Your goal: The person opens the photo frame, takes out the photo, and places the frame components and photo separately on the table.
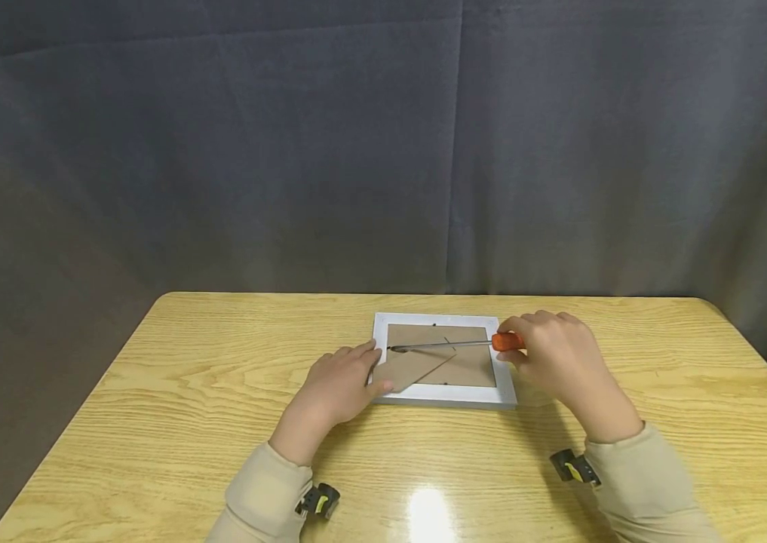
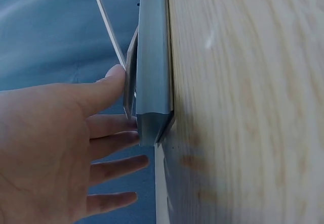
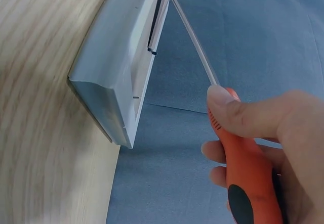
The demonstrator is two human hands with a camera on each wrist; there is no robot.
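A white picture frame lies face down on the table, its brown backing board showing. On the backing, a brown stand flap sits slightly raised at the left. My right hand grips a screwdriver by its orange handle, thumb along the side. The metal shaft slants across the backing, its tip near the small dark tab at the frame's left inner edge. With fingers spread and fairly straight, my left hand rests at the frame's left side, its thumb against the flap.
The wood-grain table extends around the frame on all sides. Behind it hangs a dark grey curtain. Small dark tabs stick out along the frame's inner edge. A black strap device sits at each wrist.
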